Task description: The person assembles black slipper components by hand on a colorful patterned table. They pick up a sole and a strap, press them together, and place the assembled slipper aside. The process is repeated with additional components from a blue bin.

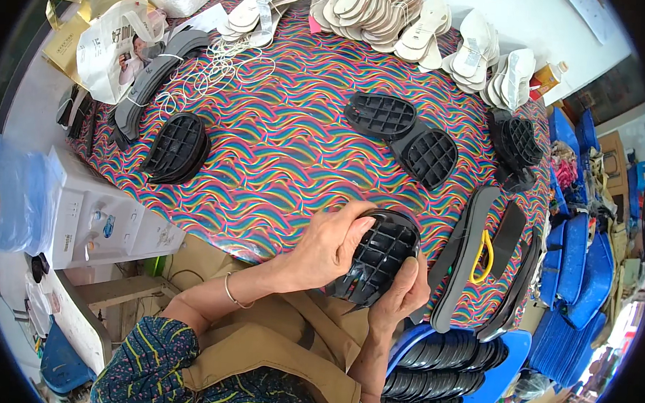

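Over the near edge of the table I hold a black shoe heel piece (387, 250) with a hollow grid of ribs facing up. My left hand (333, 240) grips its upper left rim, thumb on the edge. My right hand (403, 292) closes round its lower right side, thumb up along the rim. Beyond my hands lie two similar black grid pieces, one (382, 115) touching the other (432, 158). A small stack of heel pieces (177, 148) sits to the left, and more black pieces (519, 142) lie at the far right.
At the right are long black soles (464, 260) and yellow-handled scissors or a yellow loop (483, 257). A blue bin (507, 357) of black heels stands below. Pale insoles (376, 14) line the back. White string (224, 68) and bags (119, 45) lie far left on the patterned tablecloth (281, 155).
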Demonstrator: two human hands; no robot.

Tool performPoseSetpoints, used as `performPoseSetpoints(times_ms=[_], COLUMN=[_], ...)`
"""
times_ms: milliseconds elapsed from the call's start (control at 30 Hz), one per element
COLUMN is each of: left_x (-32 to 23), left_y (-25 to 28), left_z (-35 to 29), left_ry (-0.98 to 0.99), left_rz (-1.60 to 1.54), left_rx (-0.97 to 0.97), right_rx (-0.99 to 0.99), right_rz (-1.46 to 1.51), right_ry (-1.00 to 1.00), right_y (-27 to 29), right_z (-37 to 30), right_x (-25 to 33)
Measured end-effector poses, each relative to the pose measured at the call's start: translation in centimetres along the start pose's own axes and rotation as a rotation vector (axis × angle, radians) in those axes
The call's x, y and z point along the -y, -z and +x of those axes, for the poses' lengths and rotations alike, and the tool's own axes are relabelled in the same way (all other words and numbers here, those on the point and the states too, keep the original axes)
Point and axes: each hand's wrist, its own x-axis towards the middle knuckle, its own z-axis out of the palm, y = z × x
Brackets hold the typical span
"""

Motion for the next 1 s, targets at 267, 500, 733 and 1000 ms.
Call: performPoseSetpoints(times_ms=[267, 500, 733, 1000], left_x=[-1.1, -1.0, -1.1, -1.0], left_y=[1.6, 4.5, 5.3, 5.8], left_z=[0.7, 0.5, 0.8, 1.0], left_ry=[0.202, 0.175, 0.174, 0.274], left_rz=[-0.566, -0.464, -0.319, -0.403], left_rx=[0.135, 0.277, 0.528, 0.543], right_rx=[0.003, 0.435, 0.823, 0.701], right_rz=[0.132, 0.033, 0.197, -0.191], right_ry=[-0.044, -0.122, -0.168, 0.130], right_y=[-1.6, 2.6, 3.3, 1.9], right_z=[-0.2, 1.5, 7.0, 5.0], right_x=[0.4, 0.4, 1.8, 3.2])
